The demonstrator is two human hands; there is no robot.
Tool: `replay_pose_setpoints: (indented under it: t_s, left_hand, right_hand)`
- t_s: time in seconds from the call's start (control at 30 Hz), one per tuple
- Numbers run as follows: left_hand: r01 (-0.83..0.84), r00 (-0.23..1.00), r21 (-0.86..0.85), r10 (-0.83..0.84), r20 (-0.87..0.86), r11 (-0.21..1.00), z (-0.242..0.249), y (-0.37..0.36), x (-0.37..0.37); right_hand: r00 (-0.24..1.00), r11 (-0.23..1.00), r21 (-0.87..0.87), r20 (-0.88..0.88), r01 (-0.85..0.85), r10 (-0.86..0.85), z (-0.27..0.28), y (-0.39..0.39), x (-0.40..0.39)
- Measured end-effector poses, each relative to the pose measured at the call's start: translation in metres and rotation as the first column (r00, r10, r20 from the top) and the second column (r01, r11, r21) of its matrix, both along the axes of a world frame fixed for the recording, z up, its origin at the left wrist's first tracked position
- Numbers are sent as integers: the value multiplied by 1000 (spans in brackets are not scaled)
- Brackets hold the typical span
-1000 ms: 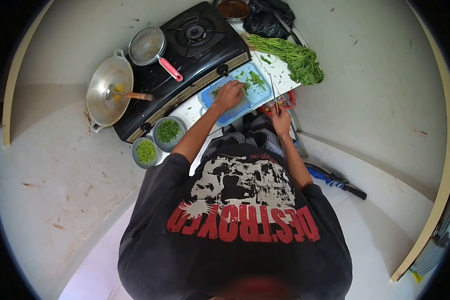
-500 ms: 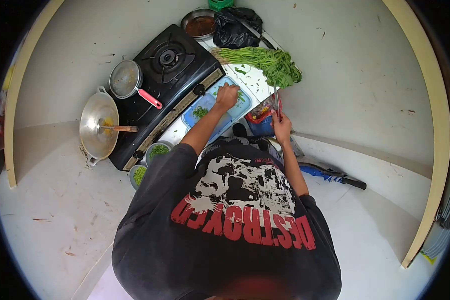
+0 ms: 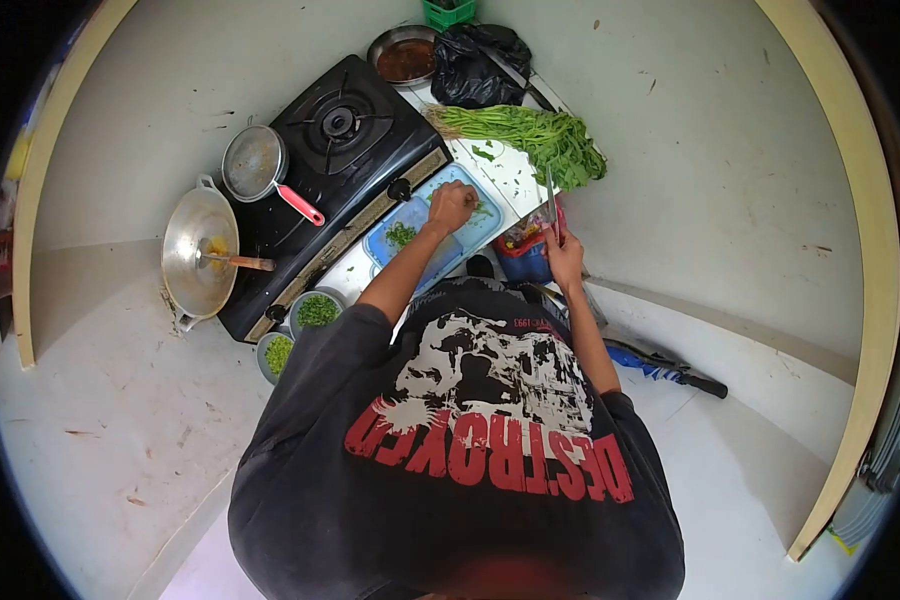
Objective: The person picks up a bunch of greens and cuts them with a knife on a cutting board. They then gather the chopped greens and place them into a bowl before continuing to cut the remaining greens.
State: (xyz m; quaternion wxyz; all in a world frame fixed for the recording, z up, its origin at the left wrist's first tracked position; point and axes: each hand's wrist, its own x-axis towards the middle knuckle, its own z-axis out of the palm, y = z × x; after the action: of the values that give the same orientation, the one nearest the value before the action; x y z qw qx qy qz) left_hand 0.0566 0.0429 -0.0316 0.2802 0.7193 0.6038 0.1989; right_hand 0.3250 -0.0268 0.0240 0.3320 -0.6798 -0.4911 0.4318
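My left hand (image 3: pixel 452 206) is over the blue tray (image 3: pixel 430 262), its fingers curled together; bits of green leaf show around the fingertips, but what lies inside them is hidden. A small heap of chopped greens (image 3: pixel 400 235) sits on the tray left of that hand. My right hand (image 3: pixel 565 258) grips a knife (image 3: pixel 551 196) by its handle, blade pointing up and away from me, beside the tray. Beyond the blade, a bunch of leafy greens (image 3: pixel 560 150) with long stems lies across the white tiled counter (image 3: pixel 510 170).
Left of the tray stands a black gas stove (image 3: pixel 360 130) with a red-handled pan (image 3: pixel 254 162) and a wok (image 3: pixel 200 255). Two bowls of chopped greens (image 3: pixel 317 310) are near my left arm. A black plastic bag (image 3: pixel 478 65) lies at the back; a blue bin (image 3: pixel 525 262) is below my right hand.
My left hand has shifted slightly down over the tray, with its fingers still curled. My right hand and the knife have moved slightly down. The view has tilted a little.
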Motion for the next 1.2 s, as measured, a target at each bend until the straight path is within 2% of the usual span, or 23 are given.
replay_pose_setpoints:
  t_s: [0.1, 0.2, 0.3, 0.4, 0.5, 0.57, 0.77, 0.87, 0.9, 1.0, 1.13, 1.2]
  left_hand:
    - [-113, 978, 57, 101, 181, 992, -5, -6, -8]
    - [-145, 971, -4, 143, 193, 989, 5, -12, -16]
    - [-315, 801, -207, 377, 466, 926, 12, -21, -19]
    - [-363, 645, -318, 482, 592, 876, 12, -28, -27]
    - [-383, 509, -308, 477, 716, 871, 14, -38, -33]
    - [-398, 490, -322, 496, 717, 859, 12, -45, -37]
    - [-460, 387, -404, 588, 710, 791, 12, -66, -50]
    - [-492, 335, -436, 627, 703, 753, 16, -79, -51]
    - [-504, 319, -438, 632, 707, 745, 20, -83, -51]
    - [-490, 275, -505, 676, 684, 710, 27, -96, -53]
    - [-526, 267, -469, 662, 700, 709, 26, -114, -59]
    - [-541, 246, -468, 664, 706, 699, 27, -122, -62]
  right_hand:
    - [998, 998, -27, -15, -59, 58, 5, 10, -11]
    - [991, 991, -30, -40, -127, 126, -1, 20, -21]
    - [983, 983, -26, -6, -183, 183, -10, 33, -30]
    - [965, 970, -44, 99, -241, 244, -15, 44, -40]
    - [934, 949, 2, 179, -314, 309, -19, 56, -54]
    - [907, 935, 24, 251, -354, 337, -22, 61, -64]
    - [872, 886, 14, 182, -464, 454, -35, 80, -98]
    - [874, 885, -16, 151, -465, 461, -52, 87, -120]
    - [884, 899, -76, 161, -432, 439, -40, 85, -128]
    - [936, 947, 7, 152, -323, 318, -73, 81, -147]
    - [988, 984, 89, 38, -153, 150, -92, 72, -164]
    - [985, 991, 52, 126, -123, 115, -92, 74, -169]
